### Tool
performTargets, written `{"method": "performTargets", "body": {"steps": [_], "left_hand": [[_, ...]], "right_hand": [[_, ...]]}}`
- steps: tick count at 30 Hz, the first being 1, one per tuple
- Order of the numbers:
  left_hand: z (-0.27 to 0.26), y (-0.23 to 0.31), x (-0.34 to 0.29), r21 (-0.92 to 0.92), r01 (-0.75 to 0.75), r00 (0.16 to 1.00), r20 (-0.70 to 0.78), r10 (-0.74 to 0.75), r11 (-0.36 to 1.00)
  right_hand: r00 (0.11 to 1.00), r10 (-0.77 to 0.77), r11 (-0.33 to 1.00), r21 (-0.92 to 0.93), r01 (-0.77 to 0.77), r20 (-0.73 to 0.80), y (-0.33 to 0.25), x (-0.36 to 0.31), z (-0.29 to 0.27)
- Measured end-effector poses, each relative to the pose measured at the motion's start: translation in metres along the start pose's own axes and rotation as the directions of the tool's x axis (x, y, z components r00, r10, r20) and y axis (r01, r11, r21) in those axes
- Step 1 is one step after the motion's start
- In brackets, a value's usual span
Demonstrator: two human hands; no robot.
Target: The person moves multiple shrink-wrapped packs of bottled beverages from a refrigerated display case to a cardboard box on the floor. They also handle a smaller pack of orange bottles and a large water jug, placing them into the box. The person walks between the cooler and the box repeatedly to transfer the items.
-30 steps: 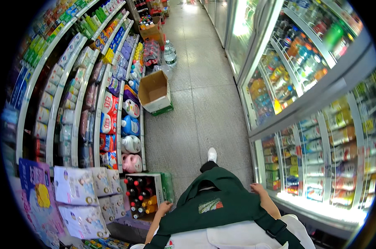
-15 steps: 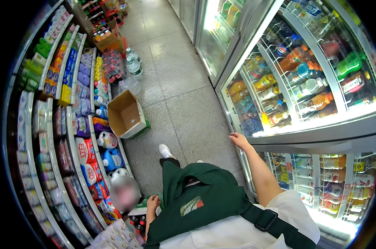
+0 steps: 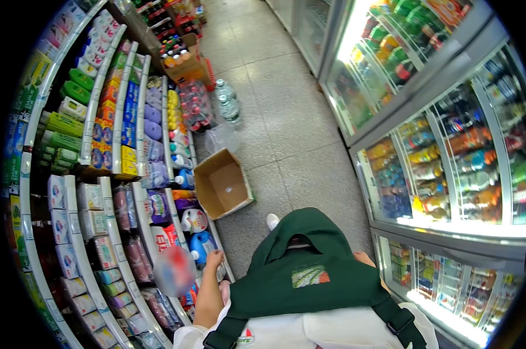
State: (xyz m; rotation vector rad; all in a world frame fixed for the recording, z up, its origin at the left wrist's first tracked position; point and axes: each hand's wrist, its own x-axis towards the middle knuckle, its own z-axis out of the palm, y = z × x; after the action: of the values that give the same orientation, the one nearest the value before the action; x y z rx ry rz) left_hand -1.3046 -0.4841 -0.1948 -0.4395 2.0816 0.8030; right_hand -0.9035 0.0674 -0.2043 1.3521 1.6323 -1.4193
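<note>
My left hand (image 3: pixel 215 259) hangs at my left with the fingers curled in, and nothing shows in it. It is nearest to a blue detergent bottle (image 3: pixel 201 245) on the low shelf, though I cannot tell whether the two touch. On my right, only part of my right hand (image 3: pixel 365 259) shows past the edge of my green apron (image 3: pixel 298 279); its fingers are hidden. Glass-door drink coolers (image 3: pixel 443 168) stand beyond that hand. Ahead on the left, a topless cardboard box (image 3: pixel 222 185) sits on the floor against the shelves.
Shelves of packaged household goods (image 3: pixel 103 250) line the left side. Past the box lie a clear plastic bag (image 3: pixel 221 138), wrapped dark bottles (image 3: pixel 197 104), large water bottles (image 3: pixel 228 102) and a carton of drinks (image 3: pixel 187 64). The tiled aisle floor (image 3: pixel 286 110) runs between shelves and coolers.
My right arm has drawn in from beside the cooler and is now mostly behind the apron. My left hand has swung forward and up along the shelf. The view has turned somewhat left.
</note>
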Motion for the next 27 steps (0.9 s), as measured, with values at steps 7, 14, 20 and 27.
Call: {"method": "performTargets", "body": {"steps": [7, 14, 20, 27], "left_hand": [[-0.03, 0.141, 0.057, -0.243, -0.091, 0.994, -0.085, 0.072, 0.966], [0.035, 0.188, 0.096, -0.114, 0.056, 0.996, 0.077, -0.048, 0.992], [0.045, 0.229, 0.13, 0.14, -0.07, 0.967, 0.253, 0.032, 0.988], [0.024, 0.396, 0.133, -0.426, -0.023, 0.986, -0.159, -0.05, 0.905]], "right_hand": [[0.995, -0.102, 0.994, -0.044, 0.103, 0.021, -0.102, 0.046, -0.033], [0.992, 0.111, 0.987, 0.124, -0.104, -0.051, -0.298, 0.17, -0.104], [0.987, -0.158, 0.951, -0.271, 0.149, -0.01, -0.461, 0.294, -0.175], [0.88, -0.473, 0.671, -0.635, 0.384, 0.033, -0.693, 0.389, -0.214]]}}
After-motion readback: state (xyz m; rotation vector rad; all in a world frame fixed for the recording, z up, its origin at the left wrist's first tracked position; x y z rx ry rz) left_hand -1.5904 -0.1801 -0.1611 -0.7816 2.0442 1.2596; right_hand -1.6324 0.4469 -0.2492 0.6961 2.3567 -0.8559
